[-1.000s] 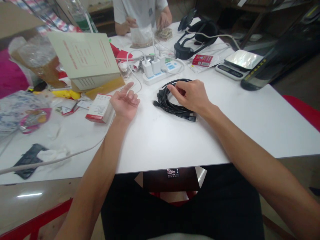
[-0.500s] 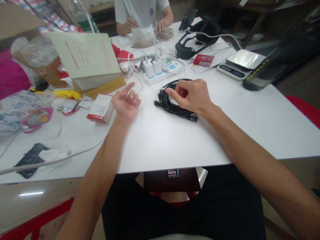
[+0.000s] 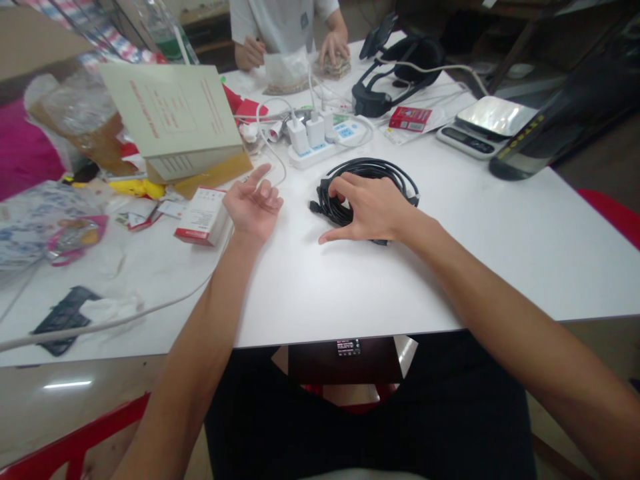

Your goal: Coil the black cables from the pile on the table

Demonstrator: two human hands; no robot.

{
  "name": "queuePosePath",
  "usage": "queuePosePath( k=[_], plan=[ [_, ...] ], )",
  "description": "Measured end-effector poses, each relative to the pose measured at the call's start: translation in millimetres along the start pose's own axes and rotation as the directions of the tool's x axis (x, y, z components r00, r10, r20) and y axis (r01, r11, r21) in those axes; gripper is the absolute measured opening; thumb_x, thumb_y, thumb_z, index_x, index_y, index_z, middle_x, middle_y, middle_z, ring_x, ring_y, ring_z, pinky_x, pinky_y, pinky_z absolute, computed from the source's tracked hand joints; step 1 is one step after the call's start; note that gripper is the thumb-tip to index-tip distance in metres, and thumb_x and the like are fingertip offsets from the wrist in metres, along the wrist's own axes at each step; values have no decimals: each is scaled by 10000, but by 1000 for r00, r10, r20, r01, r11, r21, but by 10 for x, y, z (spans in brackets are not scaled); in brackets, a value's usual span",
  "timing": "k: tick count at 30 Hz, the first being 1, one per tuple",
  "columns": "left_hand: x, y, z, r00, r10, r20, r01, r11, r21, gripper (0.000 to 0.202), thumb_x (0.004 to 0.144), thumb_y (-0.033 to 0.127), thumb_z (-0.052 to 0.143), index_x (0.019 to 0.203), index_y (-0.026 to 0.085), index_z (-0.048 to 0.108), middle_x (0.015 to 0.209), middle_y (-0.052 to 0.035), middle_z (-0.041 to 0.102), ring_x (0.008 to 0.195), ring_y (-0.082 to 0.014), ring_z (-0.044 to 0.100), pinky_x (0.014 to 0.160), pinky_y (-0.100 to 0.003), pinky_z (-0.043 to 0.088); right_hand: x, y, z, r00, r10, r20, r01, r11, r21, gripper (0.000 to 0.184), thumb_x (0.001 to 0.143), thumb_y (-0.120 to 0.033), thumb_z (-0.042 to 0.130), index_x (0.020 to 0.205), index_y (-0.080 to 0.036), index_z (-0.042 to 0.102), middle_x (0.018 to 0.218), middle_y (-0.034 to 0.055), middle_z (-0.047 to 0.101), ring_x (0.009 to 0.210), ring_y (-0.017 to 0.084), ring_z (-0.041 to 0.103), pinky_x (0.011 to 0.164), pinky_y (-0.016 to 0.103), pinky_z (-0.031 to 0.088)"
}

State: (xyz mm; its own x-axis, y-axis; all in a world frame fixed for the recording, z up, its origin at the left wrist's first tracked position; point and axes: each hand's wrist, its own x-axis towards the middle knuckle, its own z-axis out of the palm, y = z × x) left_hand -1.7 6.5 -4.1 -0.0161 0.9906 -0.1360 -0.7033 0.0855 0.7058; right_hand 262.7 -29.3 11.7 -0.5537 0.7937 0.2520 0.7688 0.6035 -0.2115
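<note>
A coil of black cable point(image 3: 337, 212) lies on the white table, with a connector showing at its left side. My right hand point(image 3: 374, 208) is over the near part of the coil, its thumb stretched out to the left, apart from the curled fingers. The fingertips are at the coil's inner left side; whether they touch it I cannot tell. Palm up, my left hand point(image 3: 253, 208) rests on the table left of the coil. Its fingers are loosely bent and apart, holding nothing. Beside it stands a small white and red box point(image 3: 201, 215).
Behind the coil sits a white power strip point(image 3: 310, 157) with plugged chargers. A black headset point(image 3: 373, 100), a kitchen scale point(image 3: 467, 141) and a dark bottle point(image 3: 523, 150) are farther right. An open carton point(image 3: 175, 117) stands left. Across the table, a person's hand point(image 3: 333, 48) rests on a small stack.
My right hand has opened its thumb away from the fingers and shifted slightly lower over the coil. My left hand stays put. The other person's hands have moved a little.
</note>
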Motion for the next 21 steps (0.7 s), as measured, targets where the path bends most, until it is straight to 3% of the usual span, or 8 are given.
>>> queuePosePath(
  k=[5, 10, 21],
  plan=[
    [-10, 2, 6, 1000, -2, -9, 2, 1000, 9, 326, 1010, 270, 463, 1060, 175, 771, 518, 35, 468, 424, -122, 449, 435, -226, 375, 13, 32, 46, 998, 17, 63, -14, 998, -55, 806, 838, -753, 743, 1390, -197, 556, 1412, 174, 637, 1075, 309, 656, 857, 342, 440],
    [-16, 1, 12, 1000, -3, -26, 3, 1000, 11, 301, 1002, 274, 497, 1069, 181, 776, 521, 37, 467, 423, -124, 452, 436, -228, 371, 32, 86, 36, 998, -1, 55, 3, 1000, -31, 596, 897, -537, 719, 1366, -196, 580, 1391, 149, 659, 1079, 287, 656, 836, 336, 447],
    [-29, 8, 28, 1000, -4, -21, 4, 1000, 19, 337, 991, 250, 474, 1107, 175, 782, 511, 34, 472, 426, -122, 453, 433, -223, 376, 40, 220, 61, 1000, 4, -8, -4, 999, -41, 532, 924, -489, 618, 1369, -196, 611, 1400, 142, 656, 1129, 291, 641, 803, 312, 407]
  ],
)
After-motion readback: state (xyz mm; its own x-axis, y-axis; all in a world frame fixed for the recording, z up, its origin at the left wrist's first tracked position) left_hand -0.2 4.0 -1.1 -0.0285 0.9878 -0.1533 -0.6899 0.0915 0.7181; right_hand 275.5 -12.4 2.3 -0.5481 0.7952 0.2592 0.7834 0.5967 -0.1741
